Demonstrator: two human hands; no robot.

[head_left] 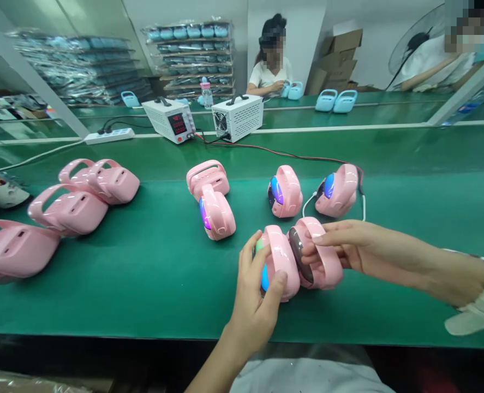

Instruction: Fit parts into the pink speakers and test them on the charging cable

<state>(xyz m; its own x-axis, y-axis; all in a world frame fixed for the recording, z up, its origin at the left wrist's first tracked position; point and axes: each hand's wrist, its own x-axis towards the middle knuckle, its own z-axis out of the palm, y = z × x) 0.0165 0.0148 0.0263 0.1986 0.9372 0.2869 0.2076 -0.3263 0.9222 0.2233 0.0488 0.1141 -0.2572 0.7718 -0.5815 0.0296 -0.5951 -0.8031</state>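
Observation:
Two pink portable speakers with loop handles stand side by side near the table's front edge. My left hand (pixel 254 295) is wrapped round the left pink speaker (pixel 285 267), whose front glows green and blue. My right hand (pixel 348 245) has its fingers through the handle of the right pink speaker (pixel 329 267), which has a dark, unlit front. The two speakers touch or nearly touch. Just beyond them is a lit speaker (pixel 288 191), and to its right another lit speaker (pixel 342 191) with a white cable beside it.
On the green table (pixel 143 295), several pink speakers (pixel 70 210) stand at left, and two more (pixel 219 213) near the middle. Behind are a power supply (pixel 170 120), a second white box (pixel 239 117) and a power strip (pixel 108 135). Two people sit across, near blue speakers (pixel 326 101).

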